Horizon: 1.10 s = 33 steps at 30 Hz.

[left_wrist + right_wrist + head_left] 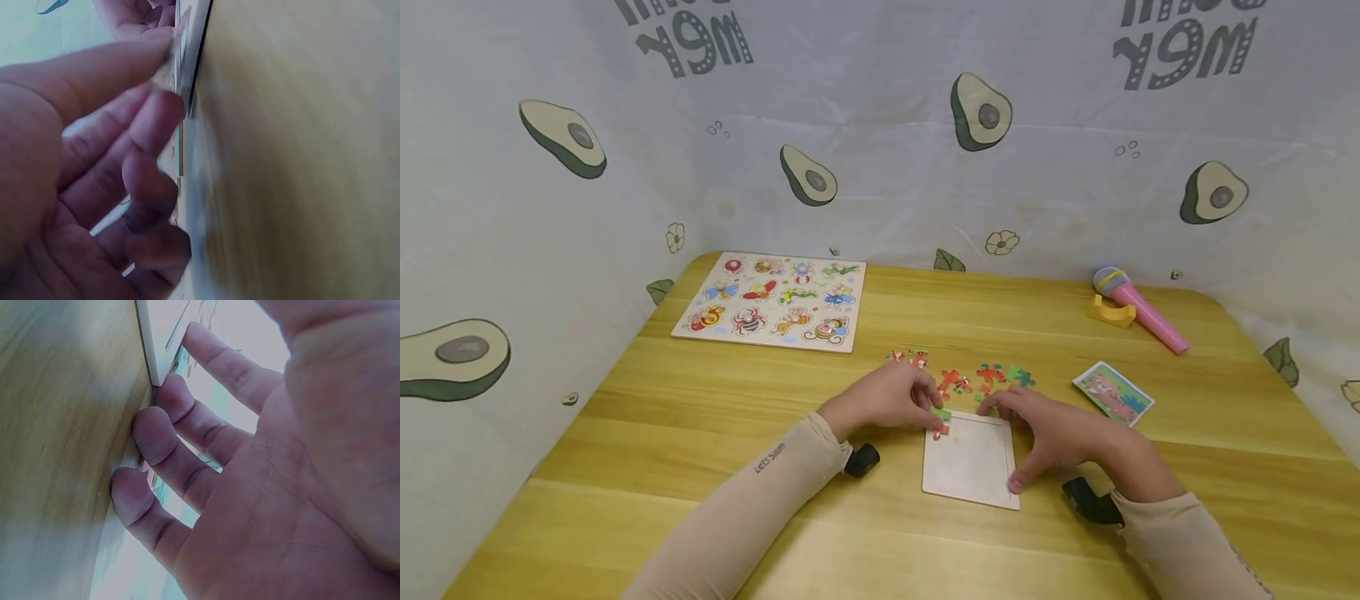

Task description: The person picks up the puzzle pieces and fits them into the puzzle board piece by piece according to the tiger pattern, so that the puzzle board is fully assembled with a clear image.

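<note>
A square white puzzle tray (967, 462) lies on the table between the two hands. At its upper left corner my left hand (891, 397) pinches a small green jigsaw piece (942, 413) between thumb and forefinger. An orange-and-white jigsaw piece (941, 432) lies just below it on the tray. The remaining fingers of that hand curl loosely in the left wrist view. My right hand (1060, 429) spans the tray's right side, thumb at the lower right edge and forefinger by the top edge. Its fingers are spread and only slightly bent in the right wrist view.
Several loose jigsaw pieces (955, 382) lie beyond the tray. A picture card (1114, 392) is to the right. Farther back are a pink toy microphone (1142, 312), a yellow curved block (1111, 312) and an insect puzzle board (771, 302). Printed curtains surround the table (850, 542).
</note>
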Each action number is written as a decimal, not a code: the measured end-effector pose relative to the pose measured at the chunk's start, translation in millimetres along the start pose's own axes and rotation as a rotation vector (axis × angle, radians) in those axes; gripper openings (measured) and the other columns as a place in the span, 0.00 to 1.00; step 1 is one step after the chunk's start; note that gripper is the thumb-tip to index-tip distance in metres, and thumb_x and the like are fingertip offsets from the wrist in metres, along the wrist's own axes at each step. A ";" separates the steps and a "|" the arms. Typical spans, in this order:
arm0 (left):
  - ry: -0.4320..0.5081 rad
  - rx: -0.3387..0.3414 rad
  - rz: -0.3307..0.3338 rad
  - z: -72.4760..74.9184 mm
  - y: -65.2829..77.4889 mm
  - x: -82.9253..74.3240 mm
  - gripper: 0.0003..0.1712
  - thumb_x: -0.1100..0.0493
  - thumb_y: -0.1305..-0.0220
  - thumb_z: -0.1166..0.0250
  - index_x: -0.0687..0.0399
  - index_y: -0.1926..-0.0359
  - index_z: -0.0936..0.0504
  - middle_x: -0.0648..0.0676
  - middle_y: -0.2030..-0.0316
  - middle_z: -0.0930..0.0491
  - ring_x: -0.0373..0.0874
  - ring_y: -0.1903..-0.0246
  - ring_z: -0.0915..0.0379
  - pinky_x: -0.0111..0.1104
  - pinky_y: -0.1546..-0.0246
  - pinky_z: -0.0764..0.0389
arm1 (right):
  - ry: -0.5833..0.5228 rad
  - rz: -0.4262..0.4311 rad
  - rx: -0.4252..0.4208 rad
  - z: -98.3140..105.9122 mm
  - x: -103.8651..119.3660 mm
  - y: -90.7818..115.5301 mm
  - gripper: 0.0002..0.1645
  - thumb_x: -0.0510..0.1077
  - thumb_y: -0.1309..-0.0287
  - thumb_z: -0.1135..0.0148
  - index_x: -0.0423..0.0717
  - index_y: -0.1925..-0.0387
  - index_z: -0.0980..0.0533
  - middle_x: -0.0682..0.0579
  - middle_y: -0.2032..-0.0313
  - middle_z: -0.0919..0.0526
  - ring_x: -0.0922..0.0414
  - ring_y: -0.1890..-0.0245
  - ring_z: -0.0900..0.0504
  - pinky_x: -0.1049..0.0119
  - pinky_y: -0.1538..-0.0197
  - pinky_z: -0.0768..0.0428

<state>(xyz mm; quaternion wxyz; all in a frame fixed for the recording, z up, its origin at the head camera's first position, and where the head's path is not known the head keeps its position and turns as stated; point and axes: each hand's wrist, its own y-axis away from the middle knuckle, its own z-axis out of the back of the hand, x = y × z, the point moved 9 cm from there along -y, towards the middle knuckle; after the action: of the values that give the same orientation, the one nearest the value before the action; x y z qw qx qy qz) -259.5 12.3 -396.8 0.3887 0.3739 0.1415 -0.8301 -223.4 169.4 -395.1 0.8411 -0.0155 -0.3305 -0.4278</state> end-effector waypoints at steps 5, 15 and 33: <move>-0.056 -0.002 -0.021 -1.2 -1.8 -1.1 0.08 0.53 0.42 0.23 0.48 0.67 0.14 0.44 0.77 0.20 0.36 0.76 0.27 0.27 0.71 0.27 | -0.010 -0.007 0.004 1.1 -0.7 -0.2 0.50 0.59 0.65 0.14 0.52 0.40 0.29 0.52 0.50 0.30 0.49 0.48 0.32 0.44 0.43 0.31; -0.086 0.018 0.006 -3.5 -3.5 0.8 0.07 0.52 0.39 0.25 0.46 0.64 0.14 0.43 0.75 0.21 0.36 0.74 0.28 0.27 0.70 0.27 | -0.019 -0.010 0.010 2.6 -0.6 -0.8 0.50 0.59 0.65 0.14 0.51 0.39 0.29 0.51 0.51 0.30 0.49 0.49 0.32 0.45 0.43 0.31; -0.089 0.122 -0.052 -5.7 1.2 -2.0 0.13 0.50 0.44 0.22 0.47 0.61 0.15 0.42 0.75 0.20 0.34 0.74 0.26 0.27 0.70 0.25 | -0.024 -0.010 0.016 3.1 -1.6 -1.3 0.51 0.59 0.64 0.14 0.52 0.39 0.29 0.51 0.51 0.31 0.48 0.49 0.33 0.45 0.43 0.32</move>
<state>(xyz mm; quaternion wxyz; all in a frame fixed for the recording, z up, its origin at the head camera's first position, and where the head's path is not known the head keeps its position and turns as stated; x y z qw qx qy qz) -254.9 15.6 -399.2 0.3495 0.3557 0.0830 -0.8628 -226.6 170.7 -394.0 0.8351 -0.0124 -0.3441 -0.4291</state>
